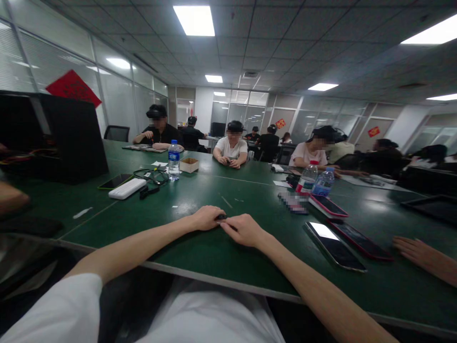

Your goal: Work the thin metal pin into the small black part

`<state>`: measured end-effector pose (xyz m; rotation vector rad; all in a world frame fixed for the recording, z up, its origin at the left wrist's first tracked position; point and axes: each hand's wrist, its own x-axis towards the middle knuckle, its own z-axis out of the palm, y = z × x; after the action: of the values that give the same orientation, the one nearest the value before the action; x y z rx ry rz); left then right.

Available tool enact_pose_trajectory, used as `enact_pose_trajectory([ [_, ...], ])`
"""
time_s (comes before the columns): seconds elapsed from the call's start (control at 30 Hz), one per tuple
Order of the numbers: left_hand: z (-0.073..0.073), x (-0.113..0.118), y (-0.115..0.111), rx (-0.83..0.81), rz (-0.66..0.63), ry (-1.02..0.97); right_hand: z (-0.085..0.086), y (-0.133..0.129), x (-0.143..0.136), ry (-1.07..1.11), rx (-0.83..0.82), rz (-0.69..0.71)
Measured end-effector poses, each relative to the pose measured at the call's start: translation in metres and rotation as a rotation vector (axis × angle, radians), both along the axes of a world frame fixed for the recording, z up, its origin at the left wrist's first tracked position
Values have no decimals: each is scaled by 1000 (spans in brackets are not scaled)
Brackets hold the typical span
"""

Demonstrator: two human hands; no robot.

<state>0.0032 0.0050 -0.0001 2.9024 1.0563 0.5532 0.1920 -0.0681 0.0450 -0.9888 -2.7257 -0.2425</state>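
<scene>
Small dark object (222, 216), mostly hidden by fingers, held at green table (200, 255), 10 o'clock from right hand (244, 229). Left hand (208, 217) curled closed around it. Right fingers bent, tips at object; pinch or mere touch can't be told. Step in hand, judged: two-handed fine handling. Steady left grip, light right fingertip work probably called for next. Water bottle (173, 164) at 11 o'clock, phone (337, 247) near 3.

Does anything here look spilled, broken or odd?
Nothing looks spilled or clearly broken. Oddest is the black computer case at left: it seems open, with coloured wires showing. Nearby, a pale strip lies on the tabletop, perhaps a stray scrap.
</scene>
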Motion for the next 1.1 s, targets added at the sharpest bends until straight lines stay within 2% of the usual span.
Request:
enact_pose_trajectory([
  [0.1, 0, -1, -2, 25, -30, -26, 3, 20, 34, -32, 13, -241],
  [0.2, 0, -1, -2, 28, -50, -37, 5, 31, 54, -65, -31, -368],
  [0.27, 1, -1, -2, 24, -47, -37, 4, 33, 55, -89, -59, -375],
  [0.4, 1, -1, -3, 21, -38, -34, -2, 28, 41, -141, -97, -338],
  [0.53, 2, -1, -4, 25, -19, -21, -4, 24, 30, -152, -81, -307],
  [1.1, 3, 0, -6, 38, -32, -22, -6, 22, 31, -176, -77, -369],
])
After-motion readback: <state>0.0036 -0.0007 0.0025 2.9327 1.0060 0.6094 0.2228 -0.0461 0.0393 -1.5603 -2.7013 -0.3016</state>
